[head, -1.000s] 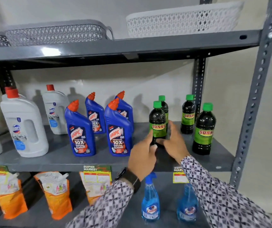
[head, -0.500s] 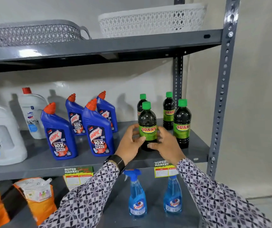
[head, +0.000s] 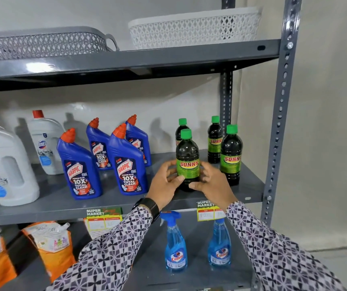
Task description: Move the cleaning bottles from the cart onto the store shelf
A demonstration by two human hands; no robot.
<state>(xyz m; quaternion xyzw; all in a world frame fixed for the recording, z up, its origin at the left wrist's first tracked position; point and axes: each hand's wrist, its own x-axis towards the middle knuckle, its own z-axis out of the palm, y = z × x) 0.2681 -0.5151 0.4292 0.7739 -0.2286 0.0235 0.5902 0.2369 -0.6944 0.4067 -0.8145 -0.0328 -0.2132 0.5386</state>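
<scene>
Near the grey shelf's (head: 221,194) front edge, a dark Sunny bottle (head: 187,162) is steadied label-outward, fingers of the left hand (head: 165,182) and right hand (head: 212,184) wrapped around it.

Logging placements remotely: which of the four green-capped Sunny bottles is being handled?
The front-left Sunny bottle, nearest the shelf edge: left hand and right hand cup its sides. The other three stand untouched.

Dark green-capped Sunny bottle (head: 187,162) stands upright on middle shelf (head: 114,203).
</scene>
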